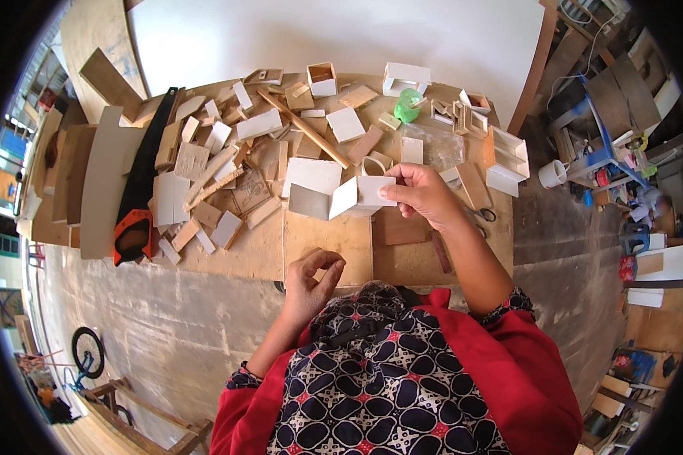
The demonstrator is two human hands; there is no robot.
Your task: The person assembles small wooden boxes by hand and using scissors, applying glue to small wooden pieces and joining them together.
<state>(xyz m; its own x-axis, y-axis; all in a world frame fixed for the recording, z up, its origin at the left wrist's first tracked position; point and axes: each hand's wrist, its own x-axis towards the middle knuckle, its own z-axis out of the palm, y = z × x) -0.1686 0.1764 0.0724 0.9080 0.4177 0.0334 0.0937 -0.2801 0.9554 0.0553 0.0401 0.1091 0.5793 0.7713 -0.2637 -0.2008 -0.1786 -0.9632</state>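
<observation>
My right hand (419, 197) pinches a small white panel (372, 189) between thumb and fingers, over the near middle of the workbench. Beside its left edge stands another white panel (343, 199), set at an angle to it; I cannot tell whether the two are joined. Left of these is a greyish panel (309, 203), with a larger white board (311, 177) just behind. My left hand (313, 280) hovers by the bench's front edge, its fingers curled and thumb near the index finger; nothing shows between them, though the fingertips are partly hidden.
Many wood offcuts (193, 161) cover the bench's left half. A handsaw (144, 174) with an orange-black handle lies at the left. A long wooden stick (303, 127), a green cup (408, 106), scissors (484, 215) and small white boxes (506, 155) lie farther back and right.
</observation>
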